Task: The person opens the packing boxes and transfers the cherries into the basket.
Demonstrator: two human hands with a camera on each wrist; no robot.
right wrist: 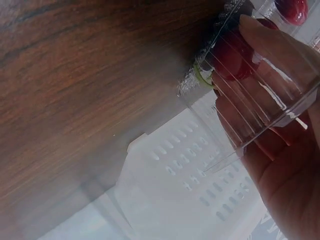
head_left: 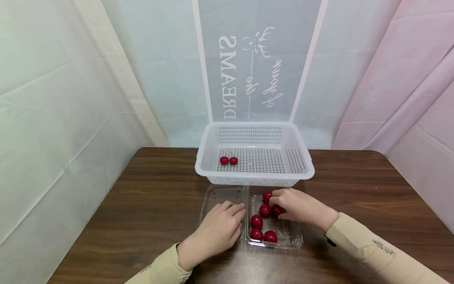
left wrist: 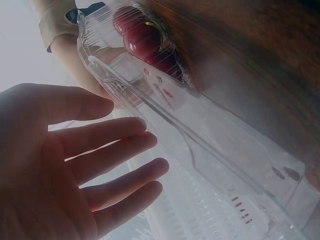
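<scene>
Red cherries (head_left: 257,221) lie in the tray half of a clear plastic clamshell box (head_left: 294,240). My right hand (head_left: 297,206) reaches into the tray, thumb and fingers around a dark red cherry (head_left: 278,210). Through the clear wall, the right wrist view shows that cherry (right wrist: 234,57) by the thumb, near a green stem (right wrist: 201,76). Over the box's opened lid (head_left: 227,192), my left hand (head_left: 219,226) lies with relaxed fingers and holds nothing. In the left wrist view, those fingers are slightly spread beside the clear plastic; whether they touch it is unclear.
Directly behind the box stands a white perforated basket (head_left: 253,173). Two cherries (head_left: 228,160) sit at the left of its floor. Wooden tabletop (head_left: 152,205) extends to both sides. White cloth (head_left: 64,118) hangs around the table, with a printed grey panel at the back.
</scene>
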